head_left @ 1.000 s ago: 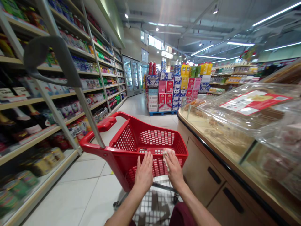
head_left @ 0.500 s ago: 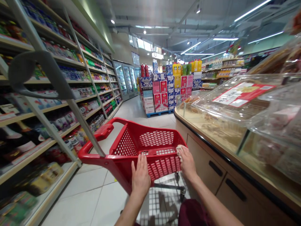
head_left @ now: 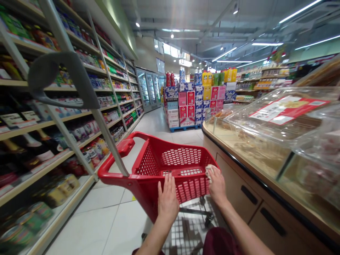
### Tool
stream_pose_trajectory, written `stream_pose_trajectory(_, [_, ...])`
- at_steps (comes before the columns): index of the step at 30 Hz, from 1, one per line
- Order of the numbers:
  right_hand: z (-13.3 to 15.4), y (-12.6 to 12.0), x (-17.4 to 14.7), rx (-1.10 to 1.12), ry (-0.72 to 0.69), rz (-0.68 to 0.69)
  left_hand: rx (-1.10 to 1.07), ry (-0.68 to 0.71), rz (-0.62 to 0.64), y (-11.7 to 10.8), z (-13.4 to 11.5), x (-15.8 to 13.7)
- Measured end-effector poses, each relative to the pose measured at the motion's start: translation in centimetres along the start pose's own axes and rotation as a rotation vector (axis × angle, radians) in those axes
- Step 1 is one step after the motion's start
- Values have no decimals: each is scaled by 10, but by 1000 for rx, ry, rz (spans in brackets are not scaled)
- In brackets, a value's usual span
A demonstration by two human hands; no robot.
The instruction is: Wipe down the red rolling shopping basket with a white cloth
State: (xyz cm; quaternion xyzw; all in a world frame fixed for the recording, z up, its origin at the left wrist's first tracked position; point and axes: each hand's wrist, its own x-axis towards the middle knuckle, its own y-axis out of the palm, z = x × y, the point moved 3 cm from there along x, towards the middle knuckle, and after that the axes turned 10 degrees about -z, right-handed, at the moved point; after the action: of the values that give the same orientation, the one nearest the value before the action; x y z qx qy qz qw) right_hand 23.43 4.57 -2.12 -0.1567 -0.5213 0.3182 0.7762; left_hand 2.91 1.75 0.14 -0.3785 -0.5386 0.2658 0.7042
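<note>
A red plastic shopping cart (head_left: 143,179) stands in the aisle in front of me, its perforated basket facing up and its grey metal handle (head_left: 66,81) rising at the left. Against the near side of the basket lies my left hand (head_left: 168,200), fingers stretched out and tips by the rim, holding nothing. At the right end of the basket, my right hand (head_left: 217,184) presses a crumpled whitish cloth (head_left: 209,170) onto the rim. Part of that cloth is hidden under the fingers.
Shelves of drinks and cans (head_left: 71,141) line the left side. To the right runs a counter (head_left: 239,166) with clear packed-food boxes (head_left: 265,131). Stacked drink cartons (head_left: 186,106) stand ahead, with glass-door fridges (head_left: 148,86) behind them at the left.
The whole scene, cart and both hands included, has shifted slightly right in the picture. Both hands keep nearly the same places on the cart.
</note>
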Motion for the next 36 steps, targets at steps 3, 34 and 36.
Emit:
stream_pose_trajectory(3, [26,6,-9,127,-224,59,-18,25,-2,-4,-1,0])
stream_pose_trajectory(34, [30,1,-5,9,-26,35,5,-4,-142,-12,13,-9])
stream_pose_trajectory(36, [47,3,-11,81,-147,61,7,-11,-147,-12,11,-8])
